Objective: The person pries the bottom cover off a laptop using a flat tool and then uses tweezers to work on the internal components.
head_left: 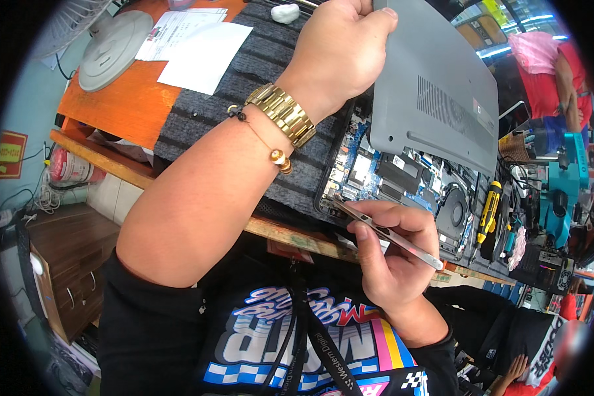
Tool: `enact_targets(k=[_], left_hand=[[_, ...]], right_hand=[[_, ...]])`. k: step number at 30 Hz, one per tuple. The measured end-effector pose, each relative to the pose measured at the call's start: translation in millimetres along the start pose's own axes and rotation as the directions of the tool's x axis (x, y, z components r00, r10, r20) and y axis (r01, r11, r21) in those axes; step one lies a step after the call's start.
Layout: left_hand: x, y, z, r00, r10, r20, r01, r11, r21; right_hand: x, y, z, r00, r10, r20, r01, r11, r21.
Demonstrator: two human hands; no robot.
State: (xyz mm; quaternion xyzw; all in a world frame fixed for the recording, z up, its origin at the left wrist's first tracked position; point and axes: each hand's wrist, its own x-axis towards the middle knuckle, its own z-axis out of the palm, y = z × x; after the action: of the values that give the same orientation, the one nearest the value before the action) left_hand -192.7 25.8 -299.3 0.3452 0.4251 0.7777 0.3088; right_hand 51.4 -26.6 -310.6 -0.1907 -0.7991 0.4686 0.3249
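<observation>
My left hand point(340, 49), with a gold watch at the wrist, grips the edge of a grey laptop bottom cover point(440, 72), lifted over the open laptop. Below it the exposed insides point(362, 166) show a blue circuit board, dark parts and a round fan point(453, 204); some are hidden under the cover. My right hand point(396, 254) holds metal tweezers point(412, 248), their tips at the laptop's lower left corner. The laptop lies on a dark striped mat point(204, 132).
A yellow screwdriver point(490, 208) and other tools lie right of the laptop. An orange desk point(119, 112) holds papers point(201, 59), a fan base point(112, 49) and a white lump point(285, 13). A teal instrument point(569, 185) stands further right. Other people point(528, 350) are at the right edge.
</observation>
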Motion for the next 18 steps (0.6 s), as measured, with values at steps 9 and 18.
enact_targets(k=[9,18], left_hand=[[-4,7,-2,1.000,-0.003,0.013,0.003,1.000,-0.010],[1,0,0,0.999,-0.053,-0.007,0.053,0.998,-0.028]], right_hand=[[7,0,2,0.997,-0.064,0.051,0.068,0.994,-0.083],[-4,-2,-17,0.975,-0.196,0.101,0.185,0.976,0.110]])
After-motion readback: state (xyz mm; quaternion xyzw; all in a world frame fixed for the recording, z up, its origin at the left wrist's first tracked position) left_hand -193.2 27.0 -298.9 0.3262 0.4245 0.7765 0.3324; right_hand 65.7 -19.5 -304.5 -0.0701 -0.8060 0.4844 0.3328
